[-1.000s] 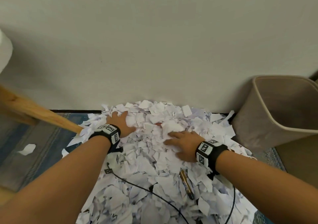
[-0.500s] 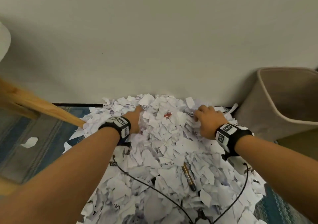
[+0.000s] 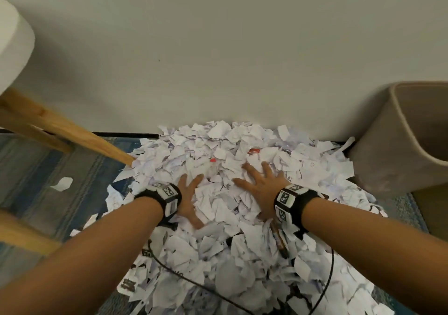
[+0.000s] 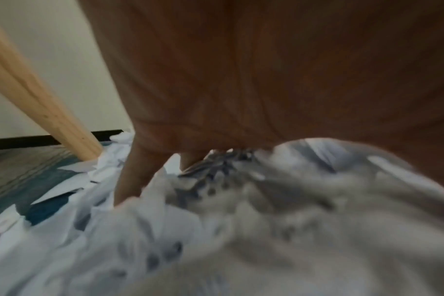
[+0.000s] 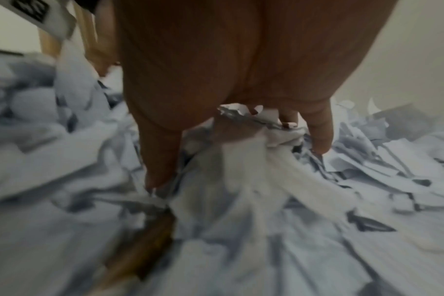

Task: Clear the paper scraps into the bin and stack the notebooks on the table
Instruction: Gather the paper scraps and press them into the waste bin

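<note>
A big heap of torn white paper scraps covers the floor against the wall. My left hand lies flat on the heap left of centre, fingers straight and partly sunk in the scraps. My right hand lies flat beside it, fingers spread, pressing on the paper scraps. A beige bin stands tilted at the right edge of the heap, mouth facing up and left. No notebook shows in any view.
A brown pen lies in the scraps just behind my right wrist. Black cables run over the near part of the heap. A wooden furniture leg slants in at the left. One stray scrap lies on the blue rug.
Both hands have drawn back from the far edge of the heap toward me and flattened on top of the scraps, closer together. The view has tilted slightly.
</note>
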Demonstrator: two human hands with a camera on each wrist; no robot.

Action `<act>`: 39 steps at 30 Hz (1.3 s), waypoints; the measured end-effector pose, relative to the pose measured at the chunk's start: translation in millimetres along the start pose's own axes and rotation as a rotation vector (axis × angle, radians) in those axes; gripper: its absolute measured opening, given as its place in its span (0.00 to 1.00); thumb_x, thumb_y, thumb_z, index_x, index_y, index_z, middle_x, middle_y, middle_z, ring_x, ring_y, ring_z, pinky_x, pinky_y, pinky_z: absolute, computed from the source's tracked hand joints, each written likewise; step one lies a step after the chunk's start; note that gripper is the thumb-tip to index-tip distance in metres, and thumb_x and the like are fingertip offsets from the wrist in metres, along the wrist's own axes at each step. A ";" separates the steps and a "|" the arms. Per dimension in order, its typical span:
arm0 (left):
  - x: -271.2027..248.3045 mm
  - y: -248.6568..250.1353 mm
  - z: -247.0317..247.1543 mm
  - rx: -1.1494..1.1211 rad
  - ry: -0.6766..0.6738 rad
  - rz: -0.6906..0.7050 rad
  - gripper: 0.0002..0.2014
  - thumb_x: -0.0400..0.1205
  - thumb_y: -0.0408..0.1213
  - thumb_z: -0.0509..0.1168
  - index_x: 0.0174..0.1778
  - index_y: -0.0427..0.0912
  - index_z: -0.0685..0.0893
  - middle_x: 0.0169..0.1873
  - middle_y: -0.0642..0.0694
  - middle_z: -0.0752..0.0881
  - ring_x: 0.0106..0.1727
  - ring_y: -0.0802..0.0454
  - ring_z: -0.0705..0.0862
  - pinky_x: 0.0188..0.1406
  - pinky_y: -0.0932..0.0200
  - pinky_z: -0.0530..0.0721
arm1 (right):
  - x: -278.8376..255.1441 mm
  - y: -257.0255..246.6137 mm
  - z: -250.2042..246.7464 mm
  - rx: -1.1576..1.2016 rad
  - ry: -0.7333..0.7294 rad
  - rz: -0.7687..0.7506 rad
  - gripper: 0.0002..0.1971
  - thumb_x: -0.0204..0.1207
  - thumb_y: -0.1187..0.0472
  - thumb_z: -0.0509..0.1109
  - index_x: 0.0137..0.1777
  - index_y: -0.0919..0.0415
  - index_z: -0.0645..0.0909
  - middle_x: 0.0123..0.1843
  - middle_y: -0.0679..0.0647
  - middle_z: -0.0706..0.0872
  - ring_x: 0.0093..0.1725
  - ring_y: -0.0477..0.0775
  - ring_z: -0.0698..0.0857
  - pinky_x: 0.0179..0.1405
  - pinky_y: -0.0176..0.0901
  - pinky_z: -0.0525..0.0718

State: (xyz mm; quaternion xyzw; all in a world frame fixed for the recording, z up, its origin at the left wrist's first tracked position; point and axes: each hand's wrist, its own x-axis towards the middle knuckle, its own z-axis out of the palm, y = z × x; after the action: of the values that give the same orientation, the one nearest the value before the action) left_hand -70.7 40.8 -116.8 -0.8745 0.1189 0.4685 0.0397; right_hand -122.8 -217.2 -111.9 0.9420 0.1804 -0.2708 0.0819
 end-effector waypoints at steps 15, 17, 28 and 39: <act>-6.3 -5.4 -60.1 -0.073 0.535 0.099 0.11 0.78 0.31 0.59 0.50 0.50 0.81 0.54 0.43 0.86 0.51 0.44 0.82 0.46 0.56 0.78 | -7.7 56.4 -38.3 0.272 0.310 0.115 0.14 0.71 0.65 0.70 0.57 0.60 0.78 0.58 0.59 0.76 0.48 0.63 0.83 0.45 0.49 0.82; -9.6 -11.6 -68.3 -0.078 0.597 0.076 0.11 0.77 0.30 0.59 0.48 0.50 0.82 0.51 0.43 0.86 0.49 0.44 0.82 0.45 0.56 0.78 | -8.2 45.9 -45.3 0.275 0.371 0.088 0.15 0.69 0.66 0.72 0.56 0.61 0.78 0.59 0.59 0.77 0.48 0.63 0.83 0.45 0.51 0.84; 1.6 -13.3 -32.9 0.018 0.426 0.033 0.21 0.77 0.35 0.64 0.67 0.48 0.74 0.65 0.41 0.74 0.64 0.41 0.77 0.61 0.49 0.79 | 2.9 -51.1 -27.6 0.229 0.013 -0.111 0.58 0.59 0.26 0.73 0.80 0.32 0.36 0.86 0.53 0.32 0.76 0.83 0.61 0.60 0.76 0.79; 17.3 -10.8 -20.1 0.074 0.369 0.163 0.20 0.80 0.41 0.66 0.68 0.47 0.77 0.60 0.41 0.83 0.60 0.42 0.82 0.53 0.54 0.82 | 20.5 -66.5 -24.7 0.036 0.026 -0.050 0.42 0.68 0.58 0.80 0.77 0.46 0.58 0.83 0.60 0.49 0.75 0.77 0.61 0.58 0.67 0.81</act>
State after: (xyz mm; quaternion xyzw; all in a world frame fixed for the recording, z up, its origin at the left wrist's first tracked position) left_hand -42.5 44.7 -120.4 -0.9309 0.2116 0.2974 0.0114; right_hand -120.4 -143.6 -106.0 0.9419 0.2002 -0.2637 0.0556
